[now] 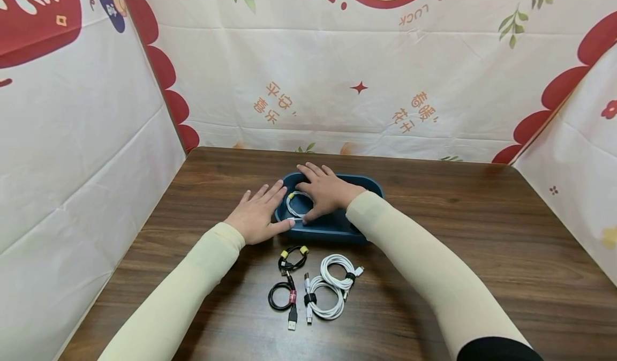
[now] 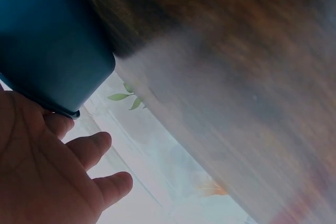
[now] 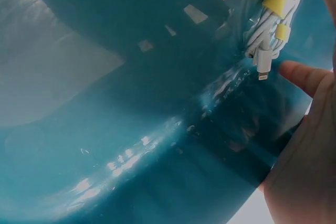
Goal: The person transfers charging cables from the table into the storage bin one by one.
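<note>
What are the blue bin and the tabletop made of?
Blue bin: probably smooth, glossy plastic, given the bright reflections inside it. Tabletop: brown wood grain with a soft sheen, so wood or wood-look laminate; I can't tell which.

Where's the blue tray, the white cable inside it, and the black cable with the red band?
Blue tray (image 1: 324, 236): head view, on its front wall.
White cable (image 3: 265, 30): right wrist view, on its bundled cord.
Black cable with the red band (image 1: 292, 296): head view, on that band.
</note>
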A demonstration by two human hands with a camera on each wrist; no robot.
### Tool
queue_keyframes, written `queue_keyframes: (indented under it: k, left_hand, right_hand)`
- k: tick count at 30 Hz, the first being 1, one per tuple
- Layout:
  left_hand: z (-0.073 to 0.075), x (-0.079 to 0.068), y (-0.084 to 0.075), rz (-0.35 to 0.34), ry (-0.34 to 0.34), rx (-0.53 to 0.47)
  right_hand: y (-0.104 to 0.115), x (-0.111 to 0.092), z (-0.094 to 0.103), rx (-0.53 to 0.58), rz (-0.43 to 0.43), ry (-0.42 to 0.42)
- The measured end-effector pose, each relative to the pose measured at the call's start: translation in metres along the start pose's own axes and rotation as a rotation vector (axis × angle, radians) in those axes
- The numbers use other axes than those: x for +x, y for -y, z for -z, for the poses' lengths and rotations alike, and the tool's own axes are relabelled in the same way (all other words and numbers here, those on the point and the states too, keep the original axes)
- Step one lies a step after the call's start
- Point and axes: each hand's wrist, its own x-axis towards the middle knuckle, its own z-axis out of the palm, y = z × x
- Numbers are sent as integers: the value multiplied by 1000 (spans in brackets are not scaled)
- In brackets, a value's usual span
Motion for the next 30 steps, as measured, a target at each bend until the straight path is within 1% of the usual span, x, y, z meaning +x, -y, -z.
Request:
queue_keyframes:
  k: [7,15,24,30]
  left_hand:
    - [1,-1,0,-6,0,-10]
    - [1,-1,0,-3,5,-8]
    - [1,-1,0,-2,4,2]
    - [1,0,0,2,12,-6]
  right_hand:
    - [-1,-1,2,47,11,-16]
    - [-2,-5,7,109,1,-14]
    - [-6,-12,14,134,-4,-41]
    - [-11,-17,17,124,-14,-50]
